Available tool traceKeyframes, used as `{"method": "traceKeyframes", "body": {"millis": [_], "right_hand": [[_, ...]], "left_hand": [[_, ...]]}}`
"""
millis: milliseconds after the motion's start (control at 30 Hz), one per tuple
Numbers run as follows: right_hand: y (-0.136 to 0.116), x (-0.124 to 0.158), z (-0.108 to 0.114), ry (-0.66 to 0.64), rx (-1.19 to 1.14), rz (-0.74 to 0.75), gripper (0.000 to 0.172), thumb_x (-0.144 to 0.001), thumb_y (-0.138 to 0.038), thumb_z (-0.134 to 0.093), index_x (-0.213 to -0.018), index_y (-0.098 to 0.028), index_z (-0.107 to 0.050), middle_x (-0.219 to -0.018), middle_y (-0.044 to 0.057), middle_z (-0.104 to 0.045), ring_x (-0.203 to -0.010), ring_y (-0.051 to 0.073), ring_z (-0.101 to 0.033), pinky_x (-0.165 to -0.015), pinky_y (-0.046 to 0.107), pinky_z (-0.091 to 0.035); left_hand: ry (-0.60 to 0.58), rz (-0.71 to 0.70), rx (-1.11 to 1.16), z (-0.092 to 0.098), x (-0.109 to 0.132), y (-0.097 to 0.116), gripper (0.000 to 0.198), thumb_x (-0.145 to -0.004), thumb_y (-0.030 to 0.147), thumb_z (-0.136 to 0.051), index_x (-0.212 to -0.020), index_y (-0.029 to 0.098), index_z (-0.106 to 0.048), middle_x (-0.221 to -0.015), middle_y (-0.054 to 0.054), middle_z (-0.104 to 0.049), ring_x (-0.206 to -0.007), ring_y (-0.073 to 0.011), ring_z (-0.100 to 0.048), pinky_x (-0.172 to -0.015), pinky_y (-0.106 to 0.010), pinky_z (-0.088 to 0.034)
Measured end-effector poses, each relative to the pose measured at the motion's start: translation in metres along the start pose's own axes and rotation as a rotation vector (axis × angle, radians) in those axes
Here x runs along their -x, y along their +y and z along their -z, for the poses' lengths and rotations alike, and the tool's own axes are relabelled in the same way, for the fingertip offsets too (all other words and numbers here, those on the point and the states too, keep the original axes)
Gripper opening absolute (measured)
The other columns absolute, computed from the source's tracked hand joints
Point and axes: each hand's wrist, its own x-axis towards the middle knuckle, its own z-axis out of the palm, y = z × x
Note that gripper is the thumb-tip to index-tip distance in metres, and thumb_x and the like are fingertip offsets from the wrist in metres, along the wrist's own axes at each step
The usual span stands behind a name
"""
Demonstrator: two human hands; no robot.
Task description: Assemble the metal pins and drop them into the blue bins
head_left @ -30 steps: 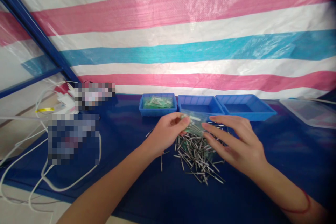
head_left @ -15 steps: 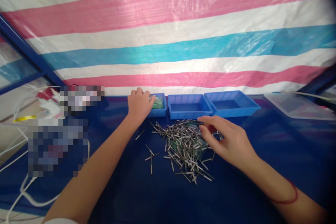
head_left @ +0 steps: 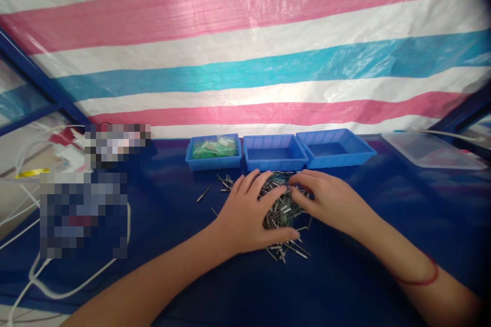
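In the head view I monitor remotely, the left hand (head_left: pixel 243 217) spreads open-fingered over a heap of slim, silver metal pins (head_left: pixel 283 210) on the glossy dark-blue surface (head_left: pixel 230 294); the right hand (head_left: pixel 332 203) curls at its right side, any grasp hidden from me. Behind, a blue rectangular plastic bin (head_left: pixel 215 164) holds clear-and-green packets (head_left: pixel 217 148).

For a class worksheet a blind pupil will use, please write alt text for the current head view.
A person's left hand, fingers spread, and right hand, fingers curled, are at a heap of thin metal pins on a blue table. Behind it stand three blue trays in a row, the leftmost holding plastic packets; a striped sheet hangs behind.
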Motion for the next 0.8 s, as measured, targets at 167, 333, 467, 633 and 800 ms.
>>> {"method": "traceKeyframes", "body": {"millis": [167,333,467,633,800], "right_hand": [[0.005,-0.015,-0.014,0.066,-0.024,-0.117,0.038,-0.092,-0.034,-0.036,-0.067,-0.02,-0.061,-0.068,0.004,-0.063,-0.066,0.017,-0.059,-0.062,0.028,-0.038],[0.004,-0.019,-0.024,0.1,0.066,-0.184,0.035,-0.088,-0.035,-0.042,-0.067,-0.02,-0.065,-0.07,0.006,-0.065,-0.066,0.02,-0.06,-0.058,0.029,-0.037],[-0.002,-0.021,-0.029,0.083,0.024,-0.233,0.032,-0.085,-0.037,-0.045,-0.072,-0.02,-0.068,-0.071,0.006,-0.068,-0.065,0.021,-0.061,-0.056,0.03,-0.037],[-0.007,-0.024,-0.029,0.069,-0.059,-0.335,0.031,-0.084,-0.036,-0.045,-0.076,-0.02,-0.07,-0.072,0.006,-0.07,-0.066,0.022,-0.062,-0.057,0.03,-0.037],[-0.008,-0.021,-0.031,0.127,0.205,-0.291,0.03,-0.083,-0.033,-0.045,-0.072,-0.021,-0.07,-0.079,0.01,-0.069,-0.077,0.026,-0.061,-0.057,0.032,-0.035]], "left_hand": [[-0.036,-0.006,0.038,-0.019,0.011,0.003,0.08,-0.073,0.074,-0.05,-0.138,0.028,-0.043,-0.15,-0.012,-0.032,-0.14,-0.0371,-0.019,-0.11,-0.063,-0.008],[-0.025,-0.003,0.055,-0.022,0.014,0.003,0.065,-0.077,0.064,-0.054,-0.132,0.03,-0.05,-0.148,-0.011,-0.036,-0.14,-0.0356,-0.021,-0.11,-0.062,-0.006],[-0.008,-0.008,0.065,-0.023,0.015,0.003,0.059,-0.078,0.058,-0.055,-0.13,0.031,-0.052,-0.147,-0.009,-0.038,-0.139,-0.0348,-0.022,-0.11,-0.06,-0.007],[0.017,-0.023,0.062,-0.025,0.016,0.004,0.056,-0.078,0.055,-0.056,-0.129,0.032,-0.053,-0.146,-0.008,-0.039,-0.138,-0.0342,-0.024,-0.111,-0.058,-0.007],[0.039,-0.024,0.061,-0.028,0.017,0.003,0.056,-0.077,0.055,-0.058,-0.128,0.032,-0.054,-0.145,-0.008,-0.04,-0.137,-0.0343,-0.025,-0.112,-0.057,-0.007]]}}
